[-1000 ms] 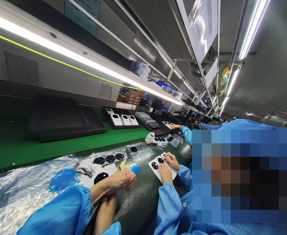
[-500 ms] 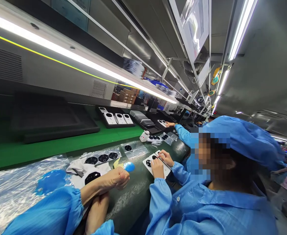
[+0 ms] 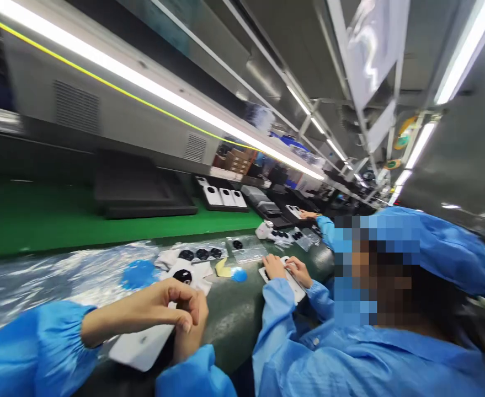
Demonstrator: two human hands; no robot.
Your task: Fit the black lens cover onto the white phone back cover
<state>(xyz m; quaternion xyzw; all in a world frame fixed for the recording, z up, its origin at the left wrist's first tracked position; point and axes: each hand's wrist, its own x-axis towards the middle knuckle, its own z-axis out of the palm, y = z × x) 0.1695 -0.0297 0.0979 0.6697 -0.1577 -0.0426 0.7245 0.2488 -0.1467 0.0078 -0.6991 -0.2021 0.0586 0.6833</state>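
My left hand (image 3: 165,302) is raised over the bench at lower left, its fingers curled towards the thumb. Whether anything small is pinched there, I cannot make out. Right behind it is my right hand (image 3: 190,331), upright, its fingers mostly hidden by the left. Under my left wrist lies a white phone back panel (image 3: 140,346), apart from the fingers as far as I can see. Its round black camera area (image 3: 182,275) shows beyond my knuckles, against a crumpled white cloth (image 3: 203,271). Blur softens the view.
To the right, a co-worker in blue (image 3: 308,347) has both hands on white panels (image 3: 294,284). Black camera discs (image 3: 202,254) lie on clear plastic, near a blue round piece (image 3: 239,274). A blue patch (image 3: 138,274) sits on film at left. Black trays (image 3: 143,190) stand behind.
The view has swung left, so the scene sits further right. My left hand has loosened from a fist to curled fingers, and more of the white panel shows beneath it.
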